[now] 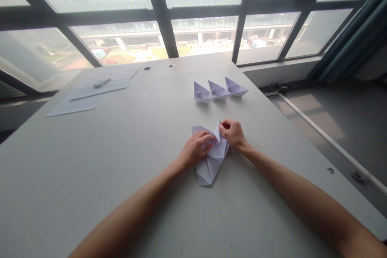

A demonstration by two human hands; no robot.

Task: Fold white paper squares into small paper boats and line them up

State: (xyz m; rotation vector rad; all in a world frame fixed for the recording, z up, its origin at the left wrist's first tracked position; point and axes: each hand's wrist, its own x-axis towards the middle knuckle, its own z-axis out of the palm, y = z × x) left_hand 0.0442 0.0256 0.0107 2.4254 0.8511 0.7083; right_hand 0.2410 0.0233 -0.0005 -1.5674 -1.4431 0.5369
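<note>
A partly folded sheet of white paper (209, 169) lies on the table in front of me, with creases and raised flaps. My left hand (198, 147) rests on its left side, fingers curled over a flap and pressing it. With the fingertips of my right hand (232, 132) I pinch an upright flap at the paper's upper right. Some of the paper is hidden under my left fingers. Just beyond my hands stand three folded paper boats, a left one (202, 93), a middle one (218, 92) and a right one (236, 88), in a slanting row.
Flat paper sheets (113, 90) lie at the table's far left, with a small pale object (102, 83) on top. The white table (105, 161) ends at a right edge beside the floor. Large framed windows rise behind it, and a dark curtain (356, 28) hangs at right.
</note>
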